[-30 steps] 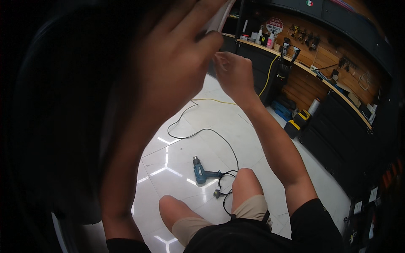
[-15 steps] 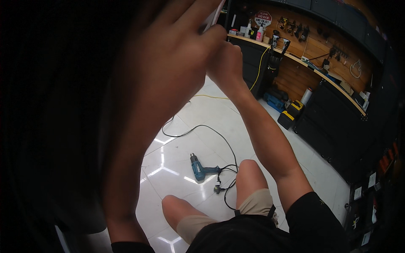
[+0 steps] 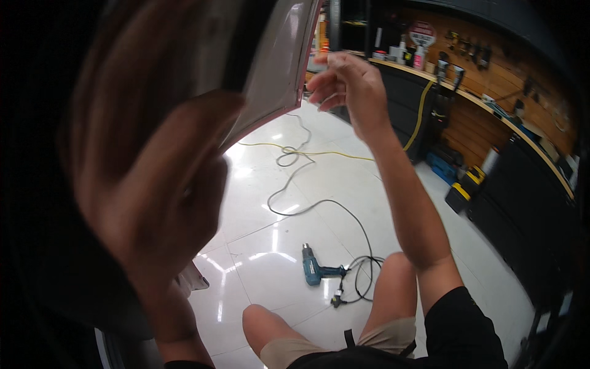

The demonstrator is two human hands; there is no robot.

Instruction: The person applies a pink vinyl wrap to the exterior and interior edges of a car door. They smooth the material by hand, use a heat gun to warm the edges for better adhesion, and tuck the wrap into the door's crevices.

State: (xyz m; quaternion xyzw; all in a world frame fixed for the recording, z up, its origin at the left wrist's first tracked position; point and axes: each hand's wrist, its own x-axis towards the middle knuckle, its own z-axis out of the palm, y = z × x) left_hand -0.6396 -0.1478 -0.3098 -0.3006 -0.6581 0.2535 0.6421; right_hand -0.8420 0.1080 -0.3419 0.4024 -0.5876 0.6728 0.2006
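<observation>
A pale grey panel point(image 3: 276, 55) with a reddish rim and a dark strip hangs at the upper left, perhaps part of a vehicle. Against it, close to the camera, is my left hand point(image 3: 150, 166), blurred; whether it grips the panel is unclear. Just beside the rim my right hand point(image 3: 350, 92) has its fingers loosely bent and apart, holding nothing. Below, a blue heat gun point(image 3: 313, 270) lies on the floor between the panel and my knees, its black cable point(image 3: 362, 294) coiled beside it.
A wooden bench point(image 3: 467, 92) with black drawer units point(image 3: 510, 209), bottles and wall-hung tools runs along the right. Blue and yellow cases point(image 3: 461, 190) stand beneath it. A yellow cord point(image 3: 332, 154) crosses the tiled floor point(image 3: 258, 227). Dark shapes fill the left edge.
My left hand has moved lower and left, uncovering more of the panel. My right hand has come out from behind it, shifted right, and opened. The view has turned slightly.
</observation>
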